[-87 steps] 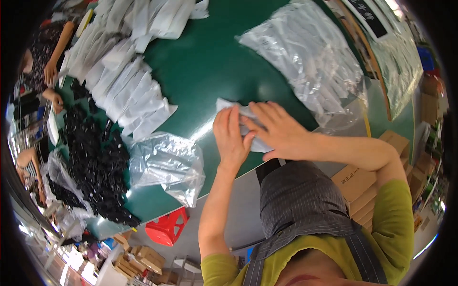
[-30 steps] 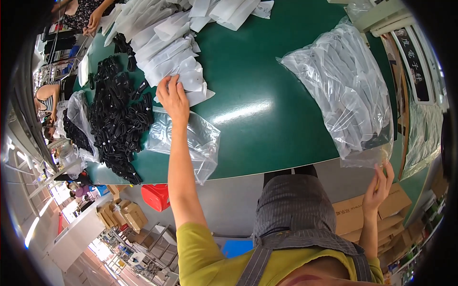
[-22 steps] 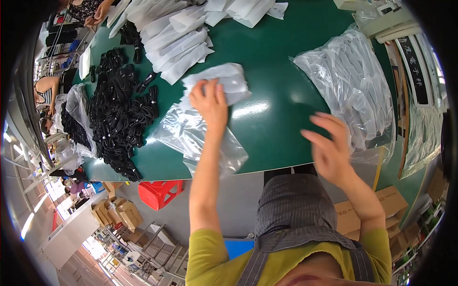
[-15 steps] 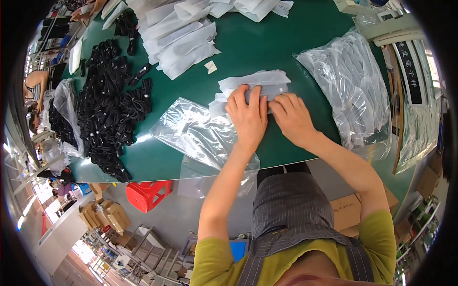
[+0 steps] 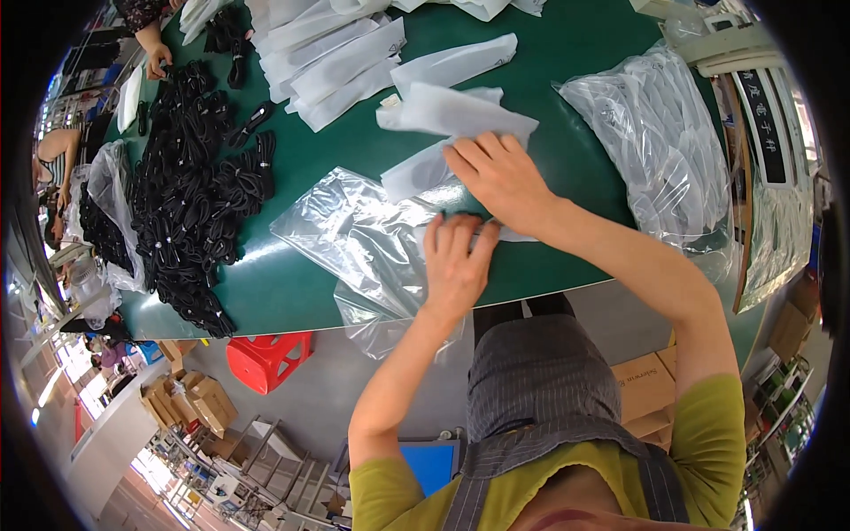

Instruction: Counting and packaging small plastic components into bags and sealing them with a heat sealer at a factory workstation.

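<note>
Evidently, white packets are being handled near the edge of the green table [image 5: 562, 265]: the left hand [image 5: 456, 265] is lowered beside the slack clear bag [image 5: 350, 226], its fingers set against a partly covered pale packet [image 5: 518, 235], though whether it is gripped cannot be told. Just to its right and farther up, the right hand [image 5: 506, 181] is laid over the loose white packets [image 5: 414, 173], fingers slightly parted; whether anything is pinched cannot be told either. Light, level pressure would probably serve best, with a packet steadied by one hand while it is shifted by the other, since slick film seems likely to crease. Counted from the left, one co-worker's hand [image 5: 156, 60] is seen by one large heap of black cables [image 5: 190, 190], too tangled to be numbered; then one red stool [image 5: 266, 361], one overlapping row of white packets [image 5: 332, 75], its total unclear, one slack bag, at least four loose packets, and one packed clear bag [image 5: 660, 146], its contents uncountable.
</note>
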`<move>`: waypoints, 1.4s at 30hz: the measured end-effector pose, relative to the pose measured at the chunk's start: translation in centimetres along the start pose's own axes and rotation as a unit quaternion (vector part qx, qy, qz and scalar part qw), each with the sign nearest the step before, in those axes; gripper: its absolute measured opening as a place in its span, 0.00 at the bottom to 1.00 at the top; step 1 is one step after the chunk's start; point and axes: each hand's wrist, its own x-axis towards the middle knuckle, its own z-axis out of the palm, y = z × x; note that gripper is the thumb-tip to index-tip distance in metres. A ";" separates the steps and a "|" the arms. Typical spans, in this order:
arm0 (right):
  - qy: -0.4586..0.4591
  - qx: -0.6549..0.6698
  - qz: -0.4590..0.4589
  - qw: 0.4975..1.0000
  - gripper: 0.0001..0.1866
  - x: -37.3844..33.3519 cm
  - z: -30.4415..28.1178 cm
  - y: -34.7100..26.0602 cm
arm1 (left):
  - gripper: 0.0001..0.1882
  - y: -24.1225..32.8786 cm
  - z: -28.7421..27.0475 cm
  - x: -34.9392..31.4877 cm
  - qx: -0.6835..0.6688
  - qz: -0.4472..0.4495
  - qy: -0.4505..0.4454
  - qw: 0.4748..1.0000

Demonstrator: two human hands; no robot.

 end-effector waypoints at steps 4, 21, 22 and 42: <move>-0.084 -0.015 0.007 0.996 0.14 1.8 -1.1 0.7 | 0.13 -2.5 -1.4 1.9 0.022 -0.003 0.043 0.999; -0.170 0.280 0.063 0.943 0.16 -1.5 -3.2 5.1 | 0.26 -3.0 -1.5 4.4 0.023 0.119 -0.030 0.992; -0.230 0.303 0.022 0.925 0.14 -0.7 -3.5 5.4 | 0.26 -3.3 -1.2 4.2 0.025 0.121 -0.032 0.992; -0.034 0.041 0.009 0.999 0.16 4.0 -0.1 10.6 | 0.45 -2.0 1.3 6.7 -0.125 0.110 -0.054 0.985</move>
